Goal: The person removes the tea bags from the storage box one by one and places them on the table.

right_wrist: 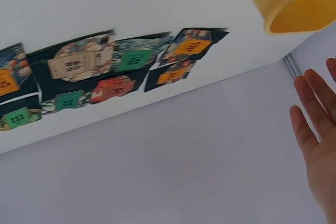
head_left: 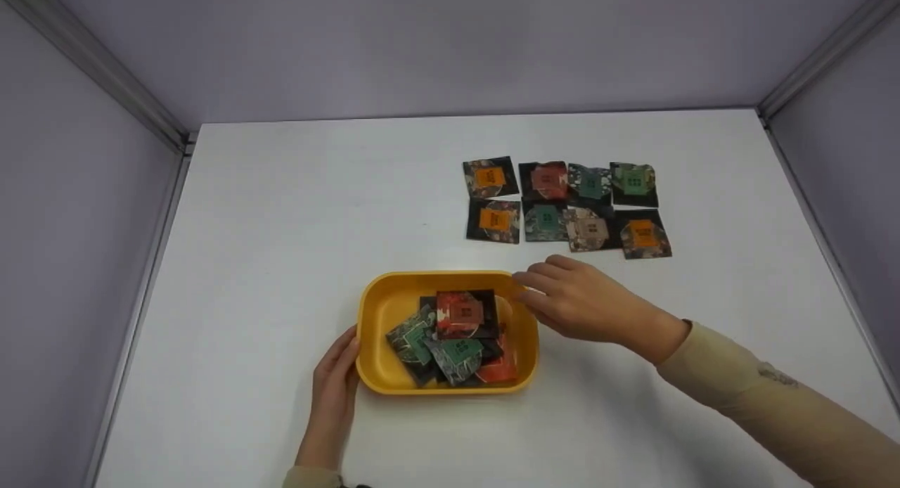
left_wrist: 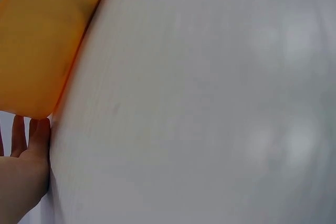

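Packets [head_left: 457, 333] lie heaped in a yellow tray [head_left: 382, 312] on the white bench [head_left: 267, 263]. The left hand [head_left: 336, 375] touches its left end with straight fingers; the right hand [head_left: 580, 298], fingers slightly apart and holding nothing, covers its far right corner. Beyond, eight more packets [head_left: 590, 228] form two rows before the wall [head_left: 450, 52]. Coloured labels [head_left: 490, 177] carry unreadably small print. Lower heaped packets are partly hidden; the right sleeve [head_left: 780, 396] is cut off.

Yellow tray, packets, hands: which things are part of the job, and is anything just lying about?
Likely part of the job:
yellow tray
packets in the tray
eight packets laid in two rows
left hand, touching the tray
right hand, near its far right corner

Just the surroundings:
white table
grey walls
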`<state>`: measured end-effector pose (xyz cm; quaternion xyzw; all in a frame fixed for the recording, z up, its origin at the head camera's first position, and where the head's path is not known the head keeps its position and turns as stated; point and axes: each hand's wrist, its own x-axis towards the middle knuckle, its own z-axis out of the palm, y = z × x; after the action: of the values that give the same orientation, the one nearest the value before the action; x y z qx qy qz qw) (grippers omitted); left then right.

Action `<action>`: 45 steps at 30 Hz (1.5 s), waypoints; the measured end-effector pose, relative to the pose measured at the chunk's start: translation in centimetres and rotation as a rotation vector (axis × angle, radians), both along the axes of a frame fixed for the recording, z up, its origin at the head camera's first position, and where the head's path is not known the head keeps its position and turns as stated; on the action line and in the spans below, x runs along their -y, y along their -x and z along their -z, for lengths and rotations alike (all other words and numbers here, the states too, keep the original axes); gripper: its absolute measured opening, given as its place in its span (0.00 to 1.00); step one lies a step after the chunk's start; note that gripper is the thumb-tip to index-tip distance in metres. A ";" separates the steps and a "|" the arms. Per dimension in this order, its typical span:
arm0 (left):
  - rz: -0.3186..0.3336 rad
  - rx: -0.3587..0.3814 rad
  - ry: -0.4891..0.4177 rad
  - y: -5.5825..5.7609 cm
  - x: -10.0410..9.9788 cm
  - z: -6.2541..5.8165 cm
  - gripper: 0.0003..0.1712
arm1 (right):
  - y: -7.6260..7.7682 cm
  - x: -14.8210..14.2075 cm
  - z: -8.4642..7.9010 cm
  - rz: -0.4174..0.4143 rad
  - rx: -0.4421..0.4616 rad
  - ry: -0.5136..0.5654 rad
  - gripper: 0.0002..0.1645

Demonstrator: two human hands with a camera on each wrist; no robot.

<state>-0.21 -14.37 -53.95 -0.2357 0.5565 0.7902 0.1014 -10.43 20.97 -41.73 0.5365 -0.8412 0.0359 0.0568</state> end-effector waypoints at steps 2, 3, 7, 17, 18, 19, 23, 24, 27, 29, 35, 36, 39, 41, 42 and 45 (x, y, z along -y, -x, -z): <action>0.001 0.002 0.003 0.0 0.0 0.0 0.34 | -0.4 1.0 0.0 -0.016 0.006 0.010 0.19; 0.002 0.004 0.005 0.0 0.0 0.1 0.34 | -0.5 1.5 0.0 -0.020 0.012 0.013 0.17; 0.006 0.008 0.017 -0.1 0.1 0.2 0.34 | -1.0 3.4 0.2 -0.009 0.062 -0.011 0.16; -0.012 0.023 0.013 0.0 -0.1 0.1 0.36 | -1.6 7.0 1.0 0.037 0.209 -0.205 0.24; -0.018 0.025 0.012 0.0 -0.1 0.1 0.36 | -1.6 7.3 1.0 0.038 0.215 -0.226 0.24; -0.022 0.029 0.012 0.0 -0.1 0.1 0.36 | -1.7 7.6 1.0 0.044 0.220 -0.249 0.24; -0.023 0.038 0.013 -0.1 0.0 0.2 0.36 | -1.7 8.8 1.0 0.072 0.264 -0.296 0.23; -0.026 0.036 0.010 -0.1 0.0 0.2 0.36 | -1.7 9.1 1.1 0.078 0.275 -0.305 0.23; -0.020 0.022 0.002 -0.1 0.1 0.2 0.35 | -1.6 9.9 1.2 0.106 0.328 -0.332 0.25; -0.012 0.012 -0.003 -0.1 0.1 0.1 0.35 | -1.6 10.4 1.2 0.123 0.360 -0.359 0.26; 0.001 0.001 -0.002 0.0 0.0 0.1 0.34 | -1.2 11.5 1.4 0.179 0.436 -0.416 0.28; -0.001 0.000 -0.002 0.0 0.0 0.1 0.34 | -1.1 11.7 1.4 0.188 0.442 -0.419 0.27; -0.009 0.002 -0.008 0.0 0.0 0.1 0.35 | -0.7 11.9 1.7 0.216 0.440 -0.426 0.24; -0.006 0.002 -0.003 -0.1 0.0 0.1 0.35 | -0.5 12.1 2.0 0.234 0.422 -0.429 0.22; -0.008 0.002 0.000 -0.1 0.0 0.1 0.35 | -0.4 12.1 2.1 0.240 0.399 -0.429 0.21; -0.019 0.002 0.005 -0.1 0.0 0.1 0.34 | -0.2 12.1 2.7 0.240 0.321 -0.419 0.19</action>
<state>-0.07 -14.32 -54.01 -0.2418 0.5561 0.7896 0.0938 -10.20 8.86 -44.42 0.4204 -0.8861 -0.0610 -0.1853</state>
